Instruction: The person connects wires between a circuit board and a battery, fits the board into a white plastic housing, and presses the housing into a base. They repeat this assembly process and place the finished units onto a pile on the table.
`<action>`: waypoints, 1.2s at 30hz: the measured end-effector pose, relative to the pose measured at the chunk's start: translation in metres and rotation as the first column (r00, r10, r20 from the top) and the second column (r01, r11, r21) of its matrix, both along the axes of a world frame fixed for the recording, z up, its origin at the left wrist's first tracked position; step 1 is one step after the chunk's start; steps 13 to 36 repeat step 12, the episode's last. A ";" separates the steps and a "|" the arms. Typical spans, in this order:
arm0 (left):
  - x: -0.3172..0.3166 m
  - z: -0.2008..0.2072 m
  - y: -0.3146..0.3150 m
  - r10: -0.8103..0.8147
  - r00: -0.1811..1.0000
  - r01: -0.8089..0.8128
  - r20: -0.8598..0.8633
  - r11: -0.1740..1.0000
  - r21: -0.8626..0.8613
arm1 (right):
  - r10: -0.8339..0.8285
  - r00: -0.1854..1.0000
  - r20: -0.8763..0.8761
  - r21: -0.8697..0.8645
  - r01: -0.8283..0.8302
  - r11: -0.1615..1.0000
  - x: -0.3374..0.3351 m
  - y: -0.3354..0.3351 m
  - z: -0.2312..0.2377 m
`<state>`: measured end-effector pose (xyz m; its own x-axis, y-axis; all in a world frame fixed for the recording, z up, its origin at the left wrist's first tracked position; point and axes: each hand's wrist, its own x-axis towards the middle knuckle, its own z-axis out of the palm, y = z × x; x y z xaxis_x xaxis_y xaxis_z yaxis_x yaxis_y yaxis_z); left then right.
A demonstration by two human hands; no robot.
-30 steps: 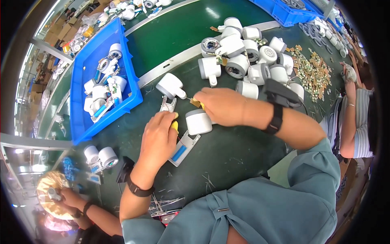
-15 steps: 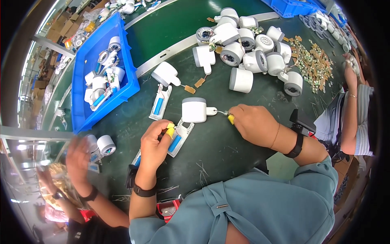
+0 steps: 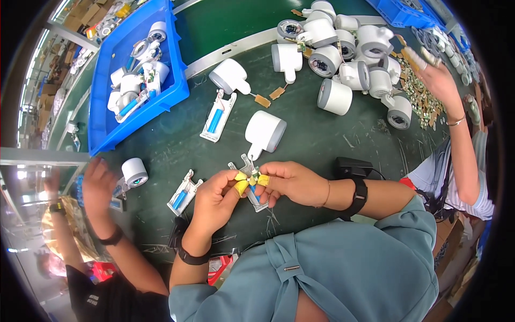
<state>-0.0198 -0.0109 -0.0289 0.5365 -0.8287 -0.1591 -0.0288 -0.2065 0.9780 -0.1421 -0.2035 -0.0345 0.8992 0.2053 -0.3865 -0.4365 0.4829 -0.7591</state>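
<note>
My left hand (image 3: 214, 201) and my right hand (image 3: 295, 185) meet in a pinch, with yellow covers on the fingertips. Between them is a small green circuit board (image 3: 255, 175), gripped by my right fingers. What my left fingers pinch is hidden. Just beyond lies a white cylindrical housing (image 3: 262, 130) with a grey rim, its short handle pointing at my fingers. Under the hands lies a white plastic handle shell (image 3: 235, 166) with a blue battery (image 3: 254, 196), partly covered. Another battery shell (image 3: 184, 194) lies left of my left hand.
A blue bin (image 3: 179, 88) of housings stands at the far left. White housings (image 3: 335, 96) crowd the far right beside a pile of small boards (image 3: 424, 104). A black object (image 3: 351, 167) lies beyond my right wrist. Co-workers' hands (image 3: 99, 188) reach in from both sides.
My right hand has moved left to meet my left hand. The nearest housing has turned so its handle points toward me. At right, a co-worker's hand has reached over the board pile.
</note>
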 end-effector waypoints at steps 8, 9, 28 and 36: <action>-0.004 0.007 -0.009 -0.052 0.730 0.082 0.681 0.997 -0.012 | -0.114 0.986 0.120 -0.201 0.137 0.970 -0.005 0.007 0.000; -0.004 0.005 -0.009 -0.039 0.758 0.070 0.651 0.997 -0.022 | -0.110 0.987 0.116 -0.203 0.132 0.970 -0.005 0.007 0.001; -0.004 0.006 -0.005 -0.093 0.917 0.072 0.387 0.995 0.068 | -0.076 0.980 0.182 -0.360 0.138 0.923 -0.006 0.005 0.002; -0.004 0.006 -0.005 -0.093 0.917 0.072 0.387 0.995 0.068 | -0.076 0.980 0.182 -0.360 0.138 0.923 -0.006 0.005 0.002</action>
